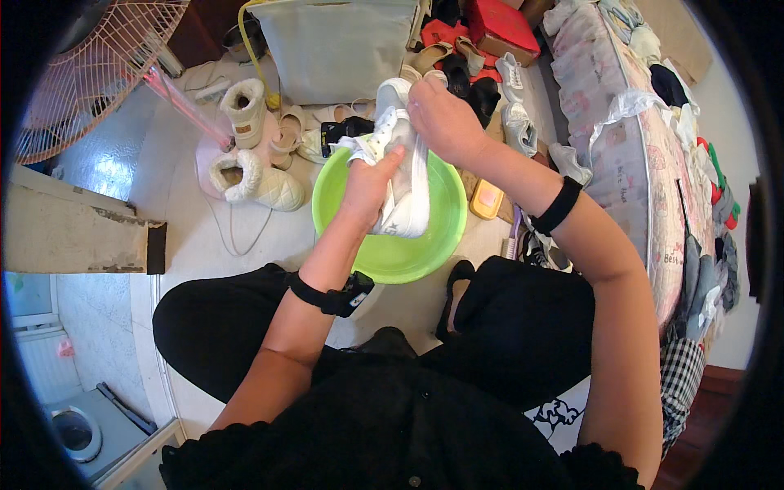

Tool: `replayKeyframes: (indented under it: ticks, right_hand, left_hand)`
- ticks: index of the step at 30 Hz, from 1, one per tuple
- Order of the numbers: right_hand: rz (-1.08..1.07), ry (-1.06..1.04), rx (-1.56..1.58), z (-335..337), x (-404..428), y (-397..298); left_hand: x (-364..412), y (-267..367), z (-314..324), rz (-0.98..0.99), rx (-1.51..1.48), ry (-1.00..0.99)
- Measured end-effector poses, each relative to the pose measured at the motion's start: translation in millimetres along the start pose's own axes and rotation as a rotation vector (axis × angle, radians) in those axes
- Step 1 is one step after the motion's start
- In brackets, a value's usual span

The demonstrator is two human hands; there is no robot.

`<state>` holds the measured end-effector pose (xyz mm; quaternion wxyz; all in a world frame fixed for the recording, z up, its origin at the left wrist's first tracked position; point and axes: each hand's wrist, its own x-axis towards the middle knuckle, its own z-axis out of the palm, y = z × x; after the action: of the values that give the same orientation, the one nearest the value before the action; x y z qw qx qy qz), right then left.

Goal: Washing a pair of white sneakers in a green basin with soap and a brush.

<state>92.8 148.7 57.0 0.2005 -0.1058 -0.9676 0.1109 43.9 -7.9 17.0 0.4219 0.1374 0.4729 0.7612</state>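
Observation:
A white lace-up sneaker (405, 184) is held over a lime-green plastic basin (404, 260), its toe pointing away from me. My left hand (372, 184) grips it from the left side, with the thumb across its upper near the laces (381, 131). My right hand (444, 119) is at the sneaker's far right edge with its fingers curled; whether they pinch the shoe or something small is hidden. To the right of the basin lie a soap bar in a yellow dish (487, 199) and a brush with a purple handle (514, 229).
Fleece-lined boots (278, 188) stand left of the basin, near a fan with a wire guard (116, 67). Beyond the basin are a pale fabric storage box (343, 55), several shoes and a red box (505, 27). Along the right runs a mattress (618, 153) with clothes on it.

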Motion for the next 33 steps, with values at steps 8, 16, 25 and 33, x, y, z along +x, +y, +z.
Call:
replayKeyframes:
  ticks: [8, 16, 25, 33]
  right_hand:
    - [0.002, -0.288, 0.131, -21, 50, 87]
    - [-0.07, 0.081, 0.089, -18, 40, 58]
    - [-0.043, 0.04, 0.108, -12, 8, 23]
    - [-0.011, -0.448, 0.097, -8, 39, 81]
  left_hand:
    - [-13, -12, 14, 0.308, 0.581, -0.343]
    - [-2, -11, 0, 0.27, 0.362, -0.205]
    - [3, -13, -9, 0.081, 0.088, -0.16]
    - [-2, -26, -1, 0.584, 1.191, -0.493]
